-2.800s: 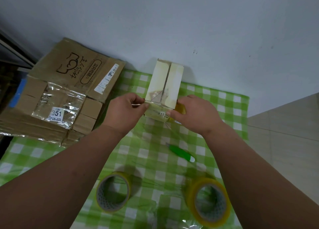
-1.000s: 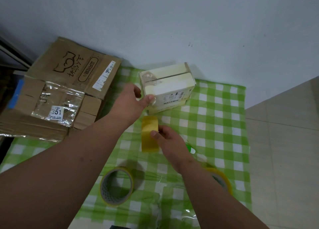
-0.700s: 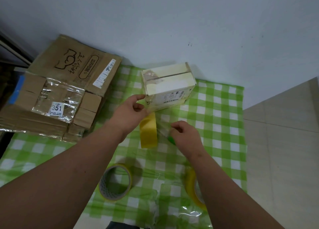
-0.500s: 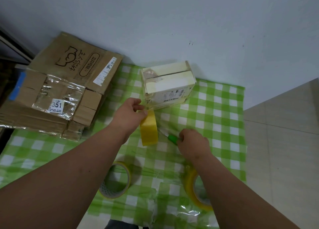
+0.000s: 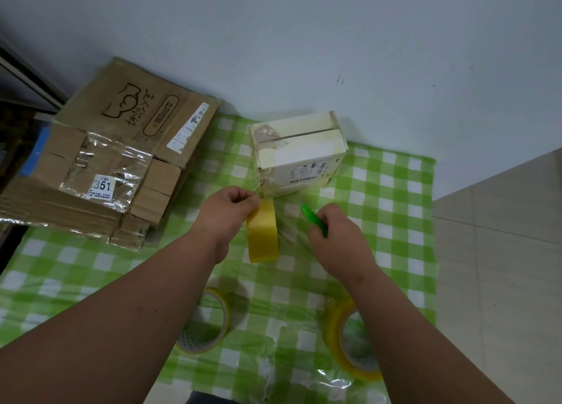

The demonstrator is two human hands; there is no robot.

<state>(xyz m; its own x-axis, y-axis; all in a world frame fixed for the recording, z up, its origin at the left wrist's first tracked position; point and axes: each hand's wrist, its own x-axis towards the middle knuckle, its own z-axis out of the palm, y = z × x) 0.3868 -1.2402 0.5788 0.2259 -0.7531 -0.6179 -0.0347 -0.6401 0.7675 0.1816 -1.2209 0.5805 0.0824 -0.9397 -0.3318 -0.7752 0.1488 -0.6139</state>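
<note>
looks like we're at the cut-the-tape step. the small box sits in the upper middle of the frame, close against the wall, and its top seam seems taped over. the left hand has its fingers curled, pinching the top of the yellow tape roll, which stands on edge just below the box's near left corner. the strip between them is hard to make out, just a bit of shine. the right hand is closed round the green cutter, tip pointing up toward the box, just right of the roll.

next move, we reckon: keep the roll pulled taut, bring the cutter across to the short stretch by the corner, slice, then smooth the tail down.

room-wise, the flattened cartons crowd the left, and two spare rolls sit lower in the frame under the forearms. open checked cloth lies to the right, ending at the tile floor.
</note>
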